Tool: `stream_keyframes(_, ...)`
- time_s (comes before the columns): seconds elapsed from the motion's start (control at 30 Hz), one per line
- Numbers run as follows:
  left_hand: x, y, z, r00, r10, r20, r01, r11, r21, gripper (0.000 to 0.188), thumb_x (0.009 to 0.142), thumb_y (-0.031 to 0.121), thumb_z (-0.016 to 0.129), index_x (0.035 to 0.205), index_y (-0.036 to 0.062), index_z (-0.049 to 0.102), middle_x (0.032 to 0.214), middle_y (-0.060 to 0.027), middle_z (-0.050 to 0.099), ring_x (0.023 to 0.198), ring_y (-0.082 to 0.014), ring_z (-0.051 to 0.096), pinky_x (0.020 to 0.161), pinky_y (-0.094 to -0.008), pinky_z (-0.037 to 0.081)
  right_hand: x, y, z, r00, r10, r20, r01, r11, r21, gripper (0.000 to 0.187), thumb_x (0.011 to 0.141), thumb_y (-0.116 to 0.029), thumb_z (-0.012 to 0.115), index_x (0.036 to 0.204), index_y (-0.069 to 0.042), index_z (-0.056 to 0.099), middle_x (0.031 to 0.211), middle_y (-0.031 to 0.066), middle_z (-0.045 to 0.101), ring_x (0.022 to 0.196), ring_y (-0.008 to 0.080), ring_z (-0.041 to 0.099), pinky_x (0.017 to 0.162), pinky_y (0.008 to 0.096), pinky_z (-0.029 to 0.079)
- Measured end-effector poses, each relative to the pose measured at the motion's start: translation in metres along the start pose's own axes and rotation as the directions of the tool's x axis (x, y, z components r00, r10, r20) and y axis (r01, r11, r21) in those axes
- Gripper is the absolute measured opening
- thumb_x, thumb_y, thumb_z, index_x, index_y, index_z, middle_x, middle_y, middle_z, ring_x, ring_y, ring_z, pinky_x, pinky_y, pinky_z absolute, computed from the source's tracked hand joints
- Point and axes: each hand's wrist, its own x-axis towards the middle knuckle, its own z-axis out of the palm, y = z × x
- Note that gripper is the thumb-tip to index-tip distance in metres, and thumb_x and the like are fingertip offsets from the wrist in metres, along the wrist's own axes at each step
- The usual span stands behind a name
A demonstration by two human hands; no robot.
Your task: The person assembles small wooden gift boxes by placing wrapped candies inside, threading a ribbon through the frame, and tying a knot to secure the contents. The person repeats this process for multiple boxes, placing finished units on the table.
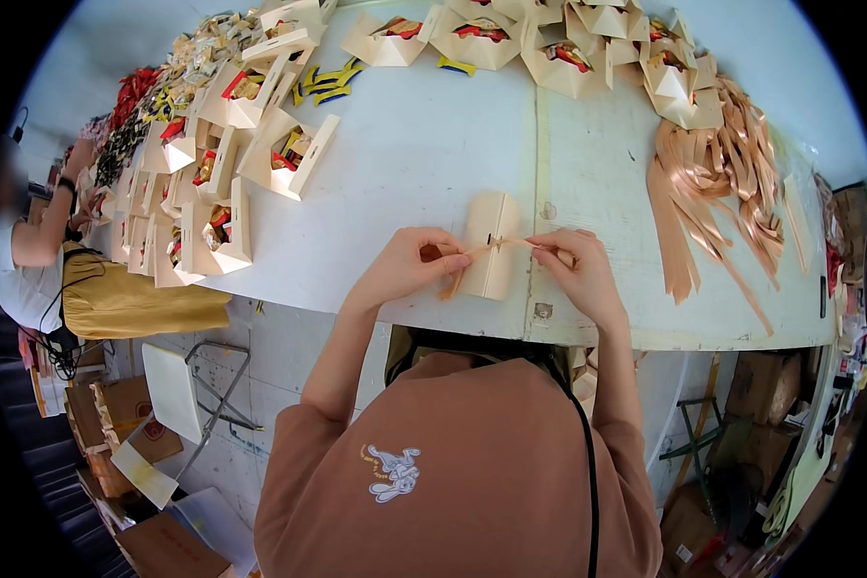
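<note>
A closed cream box (492, 210) with rounded sides lies on the table before me, a seam running down its top. A thin peach ribbon (512, 242) crosses its middle at a small dark slot. My left hand (418, 262) pinches the ribbon on the box's left side, and a loose end hangs below those fingers. On the other side, my right hand (578, 270) pinches the ribbon between thumb and fingers. Whether the ribbon is knotted at the slot I cannot tell.
Open cream boxes (289, 159) of wrapped sweets fill the table's left and far side. Several yellow-and-blue packets (328, 87) lie among them. A heap of peach ribbons (689, 178) is at right. Another person (43, 231) works at far left, near a folding chair (173, 390).
</note>
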Motion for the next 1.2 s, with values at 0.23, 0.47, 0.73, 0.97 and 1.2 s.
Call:
stream_keyframes(0.23,-0.013,0.004,0.004,0.912,0.392,-0.123,-0.343,0.891,0.296,0.009,0.085,0.009,0.075,0.087,0.0035,0.069,0.110,-0.0057,0.061,0.101,-0.0158,0.060,0.091,-0.0307,0.049,-0.003,0.004,-0.003,0.987,-0.154,-0.043,0.147,0.979,-0.139,0.008,0.087,-0.013,0.073,0.090,-0.005,0.073,0.100,0.0065,0.068,0.102,0.0245,0.060,0.101,0.0435,0.037)
stream_keyframes(0.47,-0.006,0.025,0.008,0.836,0.545,-0.055,-0.541,0.838,0.072,0.002,0.084,0.000,0.071,0.085,0.0015,0.071,0.109,-0.0063,0.064,0.095,-0.0174,0.062,0.085,-0.0316,0.052,0.016,-0.012,-0.006,0.986,-0.109,-0.126,0.111,0.994,0.008,0.008,0.086,-0.009,0.073,0.087,-0.002,0.070,0.093,0.0062,0.068,0.089,0.0217,0.063,0.083,0.0349,0.047)
stream_keyframes(0.73,0.013,0.033,0.028,0.911,0.404,0.084,-0.380,0.901,-0.208,0.025,0.093,-0.008,0.058,0.111,-0.0007,0.073,0.111,-0.0092,0.067,0.080,-0.0128,0.063,0.070,-0.0258,0.054,0.042,-0.028,-0.009,0.953,-0.039,-0.300,0.093,0.982,0.166,0.009,0.085,-0.006,0.074,0.084,0.000,0.067,0.075,0.0048,0.067,0.068,0.0117,0.060,0.061,0.0261,0.045)
stream_keyframes(0.97,0.022,0.031,0.044,0.888,0.413,-0.202,-0.438,0.894,-0.099,0.015,0.089,-0.009,0.063,0.103,-0.0043,0.068,0.093,-0.0096,0.069,0.074,-0.0126,0.064,0.066,-0.0263,0.054,0.040,-0.051,0.008,0.986,0.056,-0.159,0.032,0.862,0.506,0.006,0.086,-0.003,0.072,0.086,-0.001,0.067,0.074,0.0026,0.069,0.070,0.0078,0.063,0.066,0.0242,0.050)
stream_keyframes(1.2,0.026,0.014,0.044,0.906,0.241,-0.349,-0.345,0.897,-0.277,0.032,0.089,-0.002,0.071,0.085,0.0081,0.040,0.085,-0.0122,0.072,0.074,-0.0122,0.068,0.064,-0.0259,0.055,-0.010,-0.046,0.027,0.988,-0.137,0.075,0.055,0.752,0.657,0.012,0.095,-0.002,0.062,0.105,0.004,0.064,0.098,0.0165,0.072,0.093,0.0209,0.070,0.080,0.0313,0.057)
